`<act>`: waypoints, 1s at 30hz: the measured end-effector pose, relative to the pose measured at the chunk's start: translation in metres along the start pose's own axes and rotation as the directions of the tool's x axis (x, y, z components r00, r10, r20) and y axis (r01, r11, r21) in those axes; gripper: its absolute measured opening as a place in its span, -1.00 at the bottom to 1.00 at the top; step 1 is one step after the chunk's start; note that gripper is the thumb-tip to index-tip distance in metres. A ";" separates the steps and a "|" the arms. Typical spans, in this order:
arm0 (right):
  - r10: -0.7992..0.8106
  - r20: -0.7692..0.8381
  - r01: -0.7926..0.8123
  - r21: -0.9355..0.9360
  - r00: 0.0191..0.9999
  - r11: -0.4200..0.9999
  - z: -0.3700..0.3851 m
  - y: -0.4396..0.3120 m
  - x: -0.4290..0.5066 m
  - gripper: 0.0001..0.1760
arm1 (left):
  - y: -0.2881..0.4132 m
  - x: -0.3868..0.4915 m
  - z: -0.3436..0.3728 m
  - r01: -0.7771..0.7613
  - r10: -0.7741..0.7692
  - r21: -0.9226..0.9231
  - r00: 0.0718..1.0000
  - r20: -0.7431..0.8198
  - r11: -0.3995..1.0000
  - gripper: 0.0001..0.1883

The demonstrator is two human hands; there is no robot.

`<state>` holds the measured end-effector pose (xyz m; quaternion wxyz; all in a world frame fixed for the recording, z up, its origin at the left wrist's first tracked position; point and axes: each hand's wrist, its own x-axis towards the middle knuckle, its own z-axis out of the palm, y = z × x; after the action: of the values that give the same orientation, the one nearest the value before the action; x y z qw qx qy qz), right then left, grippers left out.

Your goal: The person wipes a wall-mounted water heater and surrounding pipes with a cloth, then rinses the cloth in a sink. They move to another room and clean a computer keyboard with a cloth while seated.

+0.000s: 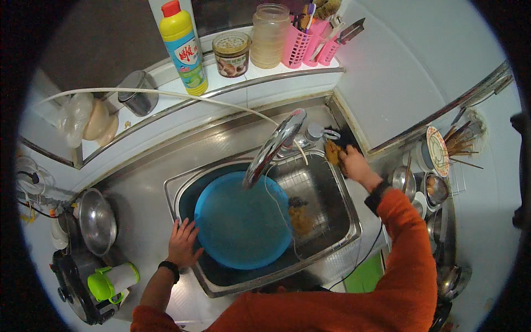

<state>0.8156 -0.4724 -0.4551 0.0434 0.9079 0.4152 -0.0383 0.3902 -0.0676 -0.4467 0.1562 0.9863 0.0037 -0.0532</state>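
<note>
My left hand (183, 242) rests with its fingers apart at the left rim of the stainless steel sink (354, 226), its fingertips by the wall of a round blue plastic basin (202, 245). Cloudy water appears to fill that basin, which sits in the left part of the sink. At the sink's back right corner, my right hand (356, 165) has its fingers on a yellow-brown scrubbing pad (332, 152). A similar yellow-brown pad (301, 220) lies on the sink floor, right of the basin. The chrome faucet (276, 147) reaches over the basin.
A thin white hose (224, 106) crosses above the sink. Along the back ledge stand a yellow cleaner bottle (183, 50), jars and pink utensil holders (297, 46) with a knife. A steel bowl (97, 222) and a green-lidded jug (112, 282) are at left; bowls (403, 182) stand at right.
</note>
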 end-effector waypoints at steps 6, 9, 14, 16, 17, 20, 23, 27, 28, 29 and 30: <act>0.120 0.218 -0.153 0.141 0.968 0.978 -0.020 -0.044 -0.076 -0.53 | -0.001 -0.002 0.004 0.012 -0.013 0.012 1.000 0.005 1.000 -0.36; 0.033 0.179 -0.099 0.376 0.983 0.921 -0.042 -0.078 -0.073 -0.58 | -0.004 -0.003 0.005 0.003 -0.006 0.063 0.999 0.049 0.998 -0.37; -0.033 -0.272 0.204 0.630 0.962 0.749 -0.066 -0.164 -0.021 -0.60 | -0.006 -0.007 0.004 -0.018 0.016 0.072 0.999 0.028 0.997 -0.37; -0.084 -0.458 0.370 0.583 0.885 0.723 -0.065 -0.193 0.014 -0.59 | -0.007 -0.007 0.004 -0.021 0.019 0.078 0.999 0.029 0.997 -0.37; -0.155 -0.522 0.371 0.340 0.839 0.864 -0.063 -0.201 0.035 -0.58 | -0.007 -0.007 0.005 -0.010 0.007 0.075 0.999 0.034 0.997 -0.36; 0.061 -0.384 0.112 0.412 0.921 0.905 -0.043 -0.217 0.104 -0.51 | -0.011 -0.008 0.009 -0.002 -0.001 0.077 0.999 0.040 0.997 -0.36; 0.144 -0.144 -0.105 0.254 0.979 0.961 -0.018 -0.218 0.151 -0.34 | -0.016 -0.011 0.014 -0.011 0.010 0.051 1.000 0.026 0.999 -0.36; 0.200 -0.110 -0.192 0.083 0.974 0.978 0.013 -0.272 0.201 -0.20 | -0.018 -0.013 0.015 0.011 -0.010 -0.054 1.000 0.019 0.998 -0.43; 0.158 -0.213 -0.132 0.134 0.964 0.982 0.021 -0.296 0.203 -0.19 | -0.017 -0.013 0.012 0.051 -0.068 -0.172 0.993 -0.093 0.984 -0.47; 0.133 -0.280 -0.084 0.180 0.951 0.980 0.027 -0.320 0.202 -0.17 | -0.015 -0.014 0.007 0.085 -0.144 -0.301 0.974 -0.178 0.950 -0.51; 0.006 -0.342 0.063 0.190 0.940 0.980 0.030 -0.339 0.199 -0.18 | -0.010 -0.017 0.002 0.140 -0.247 -0.438 0.949 -0.198 0.888 -0.55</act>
<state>0.6876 -0.1049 -0.5216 -0.1203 0.8943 0.4239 0.0776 0.3725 -0.0590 -0.4497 0.3560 0.9232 0.1335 0.0572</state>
